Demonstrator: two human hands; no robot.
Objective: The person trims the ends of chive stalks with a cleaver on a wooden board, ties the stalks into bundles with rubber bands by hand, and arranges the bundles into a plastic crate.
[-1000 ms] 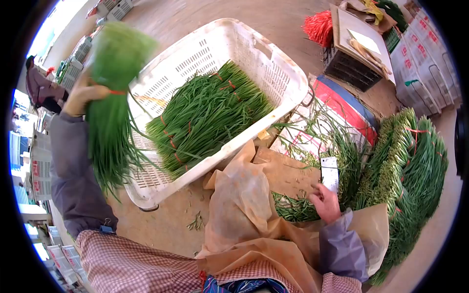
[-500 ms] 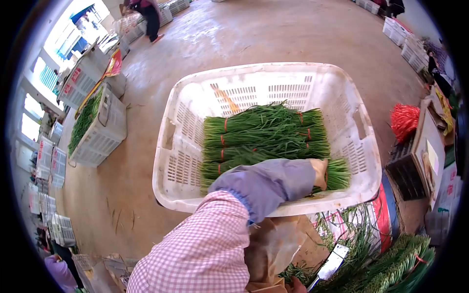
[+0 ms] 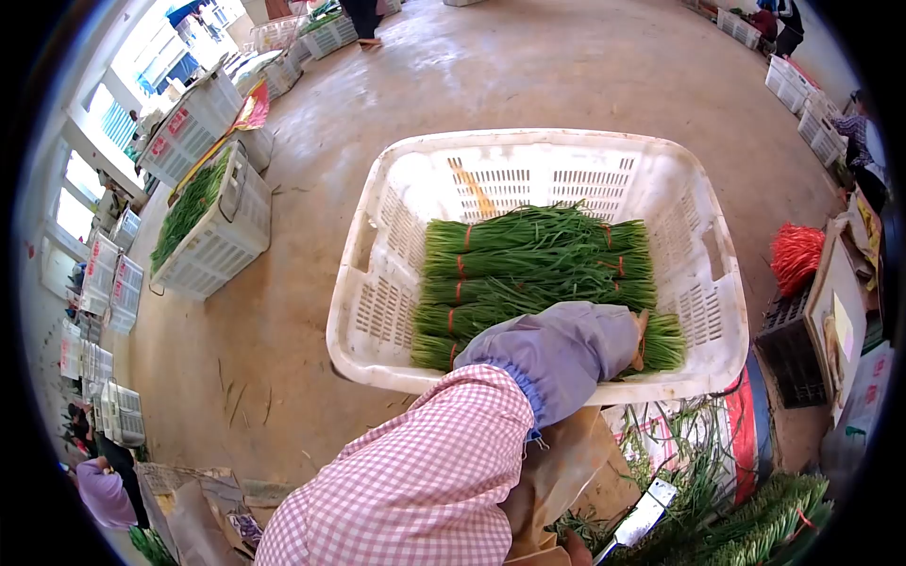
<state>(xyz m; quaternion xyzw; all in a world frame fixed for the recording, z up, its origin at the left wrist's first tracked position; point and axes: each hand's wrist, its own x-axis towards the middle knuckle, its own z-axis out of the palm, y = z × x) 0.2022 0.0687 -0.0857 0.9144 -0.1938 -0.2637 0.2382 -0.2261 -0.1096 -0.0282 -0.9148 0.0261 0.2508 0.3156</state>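
My left hand [image 3: 642, 341] is inside the white basket [image 3: 543, 140], closed round a green stalk bundle [image 3: 666, 343] at the near right; the grey sleeve hides much of the hand and bundle. Beyond it, several bundles [image 3: 538, 247] tied with red bands lie side by side. At the bottom edge only a small part of my right hand [image 3: 578, 549] shows, beside the handle of a cleaver [image 3: 647, 512]; its fingers cannot be made out. The cleaver rests among loose green stalks [image 3: 694, 472] and a brown sheet.
More tied stalks [image 3: 764, 524] lie at the lower right. Red bands [image 3: 796, 257] hang by a dark crate [image 3: 791, 349] with a board. A filled basket [image 3: 222, 236] stands left. A seated person [image 3: 106, 491] is at lower left; others are farther off.
My left hand has carried the bundle from the raised left side down into the basket's near right. The view has swung, and my right hand is now mostly out of frame.
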